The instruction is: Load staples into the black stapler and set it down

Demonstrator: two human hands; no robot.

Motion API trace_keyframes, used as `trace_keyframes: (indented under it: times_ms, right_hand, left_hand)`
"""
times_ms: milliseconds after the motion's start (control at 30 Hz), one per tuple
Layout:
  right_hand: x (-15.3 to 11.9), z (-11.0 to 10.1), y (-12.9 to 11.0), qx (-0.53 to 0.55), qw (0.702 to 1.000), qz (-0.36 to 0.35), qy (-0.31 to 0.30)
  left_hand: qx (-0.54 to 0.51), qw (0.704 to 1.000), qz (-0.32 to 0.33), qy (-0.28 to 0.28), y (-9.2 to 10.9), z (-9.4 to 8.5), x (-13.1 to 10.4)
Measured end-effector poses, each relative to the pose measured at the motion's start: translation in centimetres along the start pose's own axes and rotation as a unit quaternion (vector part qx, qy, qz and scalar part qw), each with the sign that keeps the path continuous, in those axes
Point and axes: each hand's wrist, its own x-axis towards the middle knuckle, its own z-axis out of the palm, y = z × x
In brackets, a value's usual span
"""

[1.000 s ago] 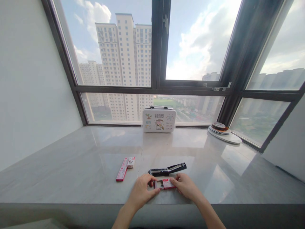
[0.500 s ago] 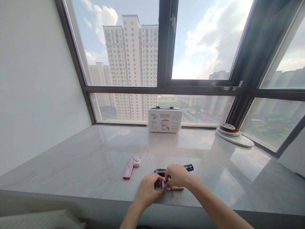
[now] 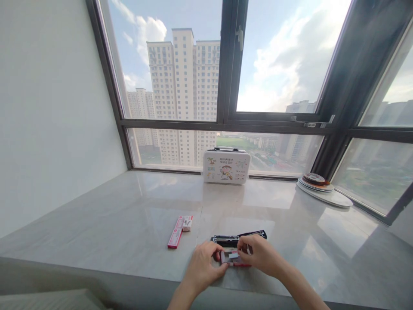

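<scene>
My left hand [image 3: 204, 263] is closed, thumb and fingers around the left end of a small red and white box [image 3: 241, 265] low on the sill. A short pale silvery block [image 3: 233, 255] shows at the box, between my two hands. My right hand [image 3: 256, 253] is pinched at the box's right part, close to that block; what its fingertips hold is hidden. Just beyond my hands lies a black stapler [image 3: 226, 241], its long top arm [image 3: 258, 234] swung out to the right.
Left of my hands lie a flat pink box [image 3: 175, 234] and a small white box [image 3: 187, 223]. A white printed case [image 3: 226, 167] with a handle stands against the window. Stacked round plates [image 3: 318, 185] sit at the right corner. The sill's front edge [image 3: 112, 272] runs below.
My right hand has moved right along the box, away from my left hand, and the pale block now shows between them. My view has shifted slightly; my left hand stays at the box's left end.
</scene>
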Motion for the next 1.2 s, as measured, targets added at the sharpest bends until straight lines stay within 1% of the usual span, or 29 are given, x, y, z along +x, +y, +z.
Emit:
trace_keyframes:
  times_ms: [133,233,333,467,600,633,700,767,800,833,867,933,1000,1100,1200]
  right_hand:
    - [-2.3,1.1,2.4,0.029,0.997,0.050,0.051]
    - [-3.3,2.2,3.1,0.048,0.994,0.079,0.057]
    - [-3.8,3.5,2.9,0.081,0.992,0.079,0.051]
    - [-3.9,4.8,1.9,0.097,0.990,0.076,0.072]
    - [-3.8,4.7,1.0,0.074,0.991,0.082,0.078]
    - [-3.7,4.5,0.8,0.073,0.990,0.090,0.077]
    - [-3.2,3.9,0.3,0.075,0.990,0.097,0.073]
    - [-2.5,3.2,-0.4,0.063,0.993,0.083,0.063]
    - [-2.0,3.0,-0.8,0.052,0.995,0.070,0.055]
    - [-1.5,2.8,-1.2,0.040,0.997,0.057,0.043]
    - [-1.0,2.6,-1.6,0.030,0.998,0.045,0.031]
    - [-0.2,2.4,-2.2,0.018,0.999,0.029,0.008]
    - [0.6,2.4,-2.4,0.015,1.000,0.008,-0.007]
    - [1.9,2.5,-2.1,0.019,1.000,-0.015,0.011]
    - [3.3,2.4,-1.4,0.016,0.999,-0.002,0.035]
  left_hand:
    - [-0.002,1.000,-0.008,0.000,0.1,0.0,0.0]
    - [-0.013,1.000,-0.010,0.000,0.2,0.0,0.0]
    - [-0.020,1.000,-0.013,-0.008,0.4,0.1,0.0]
    - [-0.014,0.999,0.003,-0.029,0.8,0.2,-0.3]
    - [-0.029,0.999,0.006,-0.024,0.5,0.4,-0.6]
    - [-0.040,0.999,-0.004,-0.014,0.2,0.5,-0.5]
    - [-0.065,0.997,-0.035,0.028,-0.6,0.6,-0.2]
    - [-0.071,0.992,-0.067,0.084,-1.4,0.5,0.4]
    - [-0.061,0.990,-0.073,0.104,-1.8,0.5,0.9]
    - [-0.043,0.991,-0.069,0.110,-2.0,0.4,1.3]
    - [-0.022,0.993,-0.059,0.103,-2.2,0.3,1.7]
    - [0.020,0.997,-0.039,0.068,-2.2,0.2,2.5]
    - [0.047,0.998,-0.037,0.037,-2.0,0.2,3.0]
    - [0.057,0.997,-0.048,0.010,-1.9,0.3,3.3]
    - [0.055,0.997,-0.057,-0.002,-2.0,0.4,3.4]
